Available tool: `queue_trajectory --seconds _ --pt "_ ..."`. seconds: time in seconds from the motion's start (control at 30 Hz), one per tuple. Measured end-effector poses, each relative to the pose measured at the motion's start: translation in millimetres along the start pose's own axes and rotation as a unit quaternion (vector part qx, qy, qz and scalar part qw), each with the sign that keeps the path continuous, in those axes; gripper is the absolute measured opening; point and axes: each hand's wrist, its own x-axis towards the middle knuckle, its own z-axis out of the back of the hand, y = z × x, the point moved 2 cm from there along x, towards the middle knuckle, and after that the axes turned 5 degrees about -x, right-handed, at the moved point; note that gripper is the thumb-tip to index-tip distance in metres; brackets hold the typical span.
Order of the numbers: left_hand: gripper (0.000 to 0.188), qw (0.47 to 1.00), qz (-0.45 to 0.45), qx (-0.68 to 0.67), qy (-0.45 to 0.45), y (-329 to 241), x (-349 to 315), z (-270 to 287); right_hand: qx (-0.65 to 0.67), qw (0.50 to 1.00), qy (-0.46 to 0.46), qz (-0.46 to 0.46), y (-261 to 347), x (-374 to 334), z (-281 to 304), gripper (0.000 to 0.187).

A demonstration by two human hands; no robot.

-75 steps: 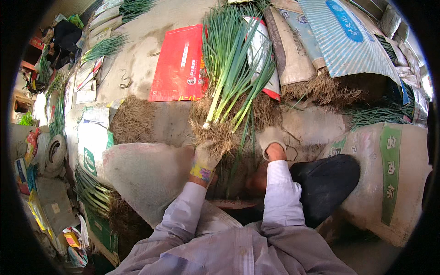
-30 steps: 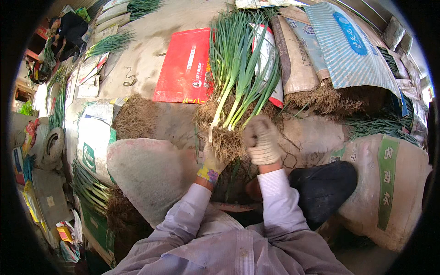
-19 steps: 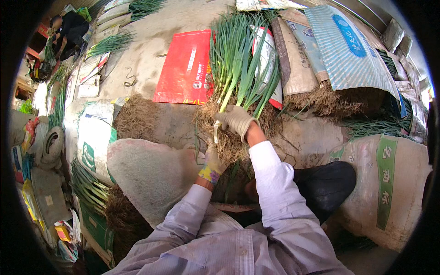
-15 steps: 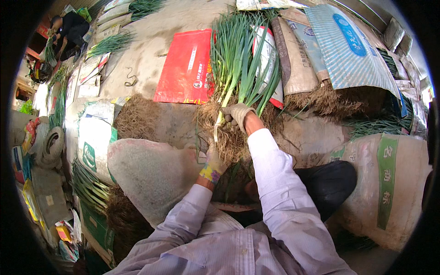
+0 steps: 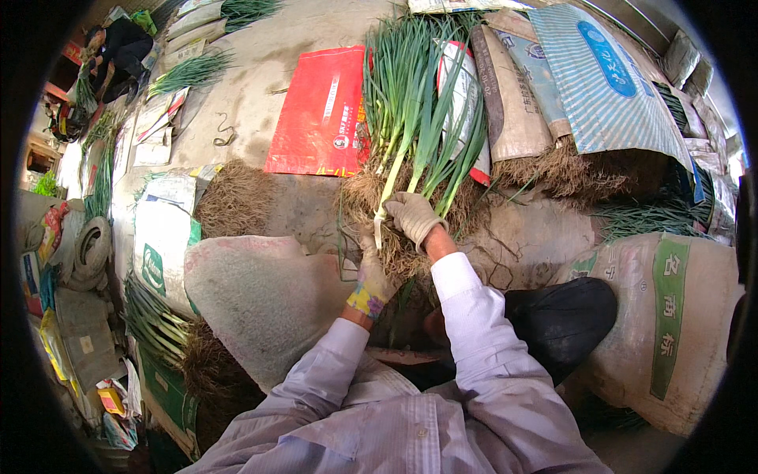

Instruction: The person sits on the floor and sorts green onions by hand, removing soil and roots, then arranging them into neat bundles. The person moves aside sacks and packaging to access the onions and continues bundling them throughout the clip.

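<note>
A long green onion (image 5: 388, 188) points away from me, its pale base hanging over a mass of stringy roots (image 5: 400, 259). My left hand (image 5: 374, 272), in a glove with a yellow floral cuff, is closed round its root end, fingers partly hidden. My right hand (image 5: 416, 218), in a beige knit glove, is closed with its fingertips on the white stalk just above. Beyond both hands lies a thick heap of green onions (image 5: 395, 95), roots toward me and leaves pointing away.
A red sheet (image 5: 316, 118) lies left of the heap, sacks (image 5: 513, 103) and a blue striped sack (image 5: 600, 95) to its right. A grey cushion-like pad (image 5: 260, 292) is by my left arm, a full sack (image 5: 632, 316) by my right. Another person (image 5: 122, 55) crouches far left.
My right hand has turned over and closed further; its fingertips now meet the stalk near the base. My left hand stays almost in place at the roots.
</note>
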Motion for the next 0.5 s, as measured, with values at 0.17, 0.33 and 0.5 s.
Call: queue_trajectory --seconds 0.17,0.33,0.5 --pt "0.057 0.993 -0.056 0.094 -0.036 -2.4 2.8 4.0 -0.107 0.976 -0.129 0.136 -3.4 -25.4 -5.6 0.028" --pt "0.042 0.943 -0.143 0.3 -0.007 0.3 4.0 13.2 -0.275 0.914 -0.214 0.209 -1.4 -61.3 -16.5 0.026" --pt "0.04 0.997 -0.011 -0.058 -0.052 10.7 14.8 18.4 -0.256 0.908 -0.217 0.252 8.5 -75.4 -19.6 0.024"
